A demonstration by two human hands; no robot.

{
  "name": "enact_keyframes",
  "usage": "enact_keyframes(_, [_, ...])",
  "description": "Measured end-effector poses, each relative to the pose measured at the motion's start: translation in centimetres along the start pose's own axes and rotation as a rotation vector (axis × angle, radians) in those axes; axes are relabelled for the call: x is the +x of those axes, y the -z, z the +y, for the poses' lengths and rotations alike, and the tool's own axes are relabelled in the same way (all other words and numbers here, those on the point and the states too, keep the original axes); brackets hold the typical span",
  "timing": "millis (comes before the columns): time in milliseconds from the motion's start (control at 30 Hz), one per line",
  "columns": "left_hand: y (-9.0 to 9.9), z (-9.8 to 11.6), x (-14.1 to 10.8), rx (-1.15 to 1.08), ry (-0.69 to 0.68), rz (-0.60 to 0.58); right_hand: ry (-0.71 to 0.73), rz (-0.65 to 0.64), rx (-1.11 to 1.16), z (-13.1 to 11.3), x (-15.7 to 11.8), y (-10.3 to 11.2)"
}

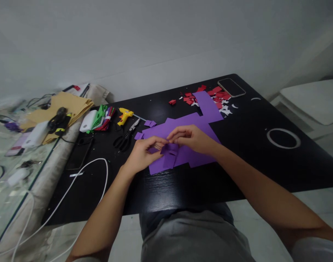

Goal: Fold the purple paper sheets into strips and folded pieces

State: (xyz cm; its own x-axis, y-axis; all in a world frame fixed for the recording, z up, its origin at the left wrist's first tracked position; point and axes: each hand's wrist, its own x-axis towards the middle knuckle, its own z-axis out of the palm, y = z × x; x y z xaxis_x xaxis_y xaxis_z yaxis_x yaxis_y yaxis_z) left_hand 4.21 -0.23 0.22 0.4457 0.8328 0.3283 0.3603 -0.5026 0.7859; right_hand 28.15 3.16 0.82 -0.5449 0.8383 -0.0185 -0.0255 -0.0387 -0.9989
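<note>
Between my two hands is a small folded piece of purple paper, raised over larger purple sheets on the black table. My left hand pinches its left side between thumb and fingers. From the right, my right hand closes its fingertips on the upper edge of the same piece. Small cut purple pieces lie just beyond my left hand. Black-handled scissors rest to the left, near a yellow glue gun.
Red and white paper scraps and a phone lie at the far right. A white ring sits on the right. Leftward are green and red bundles, a dark phone and a white cable. A glass-topped surface adjoins.
</note>
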Motion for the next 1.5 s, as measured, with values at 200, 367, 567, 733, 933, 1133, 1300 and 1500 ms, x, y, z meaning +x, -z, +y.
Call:
enact_keyframes(200, [0.7, 0.0, 0.3, 0.059, 0.03, -0.021, 0.02, -0.001, 0.047, 0.3, 0.2, -0.4])
enact_keyframes(367, [0.6, 0.1, 0.4, 0.029, 0.02, -0.07, -0.039, 0.038, 0.069, 1.2, 0.3, -0.8])
enact_keyframes(567, [0.1, -0.2, 0.2, 0.06, 0.032, -0.042, -0.046, 0.018, 0.138, 1.7, 0.5, -0.8])
enact_keyframes(733, [-0.2, 0.2, 0.3, 0.228, -0.047, 0.097, -0.046, 0.112, 0.149, 1.5, 0.2, -1.1])
enact_keyframes(933, [-0.8, 0.7, 0.4, 0.445, -0.179, 0.171, -0.054, 0.209, 0.263, 2.3, 0.3, -1.6])
enact_keyframes(1133, [-1.3, 0.8, 0.3, 0.552, -0.186, 0.22, -0.031, 0.279, 0.285, 3.0, 0.9, -1.4])
enact_keyframes(1300, [-2.2, 0.4, 0.0, 0.52, -0.174, 0.292, -0.063, 0.321, 0.294, 3.2, 1.0, -1.3])
enact_keyframes(1500, [-3.2, -0.4, -0.5, 0.452, -0.141, 0.309, -0.125, 0.349, 0.426, 3.3, 0.9, -2.1])
